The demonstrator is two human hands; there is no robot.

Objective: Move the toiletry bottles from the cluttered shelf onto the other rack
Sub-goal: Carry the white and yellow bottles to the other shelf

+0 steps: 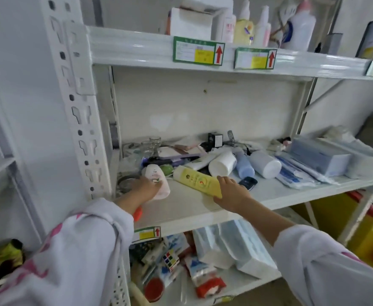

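A yellow bottle [197, 180] lies on its side at the front of a crowded middle shelf [187, 208], and the right hand [231, 193] holds it near its base, thumb over the top. Just to its left lies a pale pink bottle [158, 181], with the left hand [142, 187] curled round its lower end. Both bottles appear to be resting on the shelf, not yet lifted. Behind them lie more bottles on their sides: a large white bottle [222, 164], a blue bottle [244, 165] and another white bottle [266, 164], with glass jars [147, 146] at the back left and a small dark phone-like object [248, 182] beside the right hand. Sealed packets [296, 173] sit further right. The upper shelf [159, 51] carries upright bottles. The likely risks: lifting two bottles at once with end grips could let one tilt and slip, and drawing them out could knock neighbouring bottles rolling or nudge the jars.
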